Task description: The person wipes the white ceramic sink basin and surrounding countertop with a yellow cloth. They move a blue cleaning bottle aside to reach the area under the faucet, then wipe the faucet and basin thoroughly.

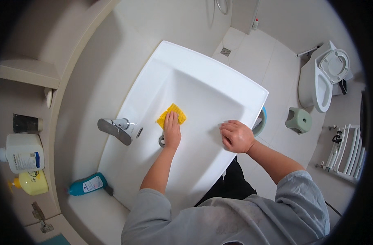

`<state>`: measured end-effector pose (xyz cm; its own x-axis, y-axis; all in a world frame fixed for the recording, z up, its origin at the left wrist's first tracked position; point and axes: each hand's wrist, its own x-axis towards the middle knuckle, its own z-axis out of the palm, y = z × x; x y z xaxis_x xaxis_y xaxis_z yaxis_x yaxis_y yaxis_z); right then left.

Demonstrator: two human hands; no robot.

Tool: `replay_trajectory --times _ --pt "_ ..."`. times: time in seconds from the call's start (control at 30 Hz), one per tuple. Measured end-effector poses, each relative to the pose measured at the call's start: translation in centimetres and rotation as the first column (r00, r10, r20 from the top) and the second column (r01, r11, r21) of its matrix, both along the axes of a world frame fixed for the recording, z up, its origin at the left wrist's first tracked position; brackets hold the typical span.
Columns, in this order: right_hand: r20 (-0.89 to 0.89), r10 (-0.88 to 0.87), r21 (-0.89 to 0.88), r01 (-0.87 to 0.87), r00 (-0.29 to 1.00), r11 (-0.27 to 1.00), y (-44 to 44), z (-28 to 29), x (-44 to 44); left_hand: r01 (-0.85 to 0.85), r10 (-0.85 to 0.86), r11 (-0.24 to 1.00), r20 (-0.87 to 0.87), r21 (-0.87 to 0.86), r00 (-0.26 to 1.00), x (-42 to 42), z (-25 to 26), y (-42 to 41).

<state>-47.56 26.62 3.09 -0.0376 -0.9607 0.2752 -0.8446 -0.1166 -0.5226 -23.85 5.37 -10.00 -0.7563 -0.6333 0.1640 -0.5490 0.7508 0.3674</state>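
Observation:
My left hand [173,130] presses a yellow ribbed cloth [178,114] flat against the inside of a white ceramic washbasin [201,171], its fingers together on top. Just beside that wrist is the round drain [161,141], partly covered by the hand. My right hand [238,136] is curled into a loose fist over the basin's front rim, with nothing visible in it. A chrome faucet [116,130] with a flat lever stands at the back of the basin, behind a small overflow slot [139,133].
Left of the basin a teal bottle [87,184] lies near the wall. Shelves hold a white pump bottle [24,153] and a yellow pump bottle [34,182]. Beyond the basin are a blue-rimmed tub [261,122], a green stool [299,120], a toilet [316,79] and a towel rack [345,153].

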Motion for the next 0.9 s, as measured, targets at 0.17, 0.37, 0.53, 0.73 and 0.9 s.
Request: replay_trajectory --times 0.17,0.37,0.53,0.73,0.9 --pt "0.017 -0.009 -0.016 0.010 1.000 1.000 -0.1 0.0 0.1 0.050 -0.050 0.999 -0.017 0.012 0.999 -0.1 0.6 -0.2" --pt "-0.012 -0.022 -0.004 0.022 1.000 1.000 -0.2 0.1 0.2 0.064 -0.085 0.994 -0.267 -0.086 0.960 -12.2 4.5 -6.0" --pt "-0.007 -0.017 0.001 0.017 1.000 1.000 -0.2 -0.1 0.1 0.005 -0.027 0.998 -0.370 -0.061 0.929 -16.6 6.3 -7.2" --pt "-0.013 -0.014 0.006 0.014 1.000 1.000 -0.3 0.0 -0.1 -0.009 -0.002 0.998 -0.165 -0.068 0.986 -7.0 0.9 -2.5" --pt "-0.010 -0.013 0.021 0.013 1.000 1.000 -0.1 0.4 0.0 -0.002 0.002 1.000 0.022 -0.018 1.000 1.7 0.0 0.7"
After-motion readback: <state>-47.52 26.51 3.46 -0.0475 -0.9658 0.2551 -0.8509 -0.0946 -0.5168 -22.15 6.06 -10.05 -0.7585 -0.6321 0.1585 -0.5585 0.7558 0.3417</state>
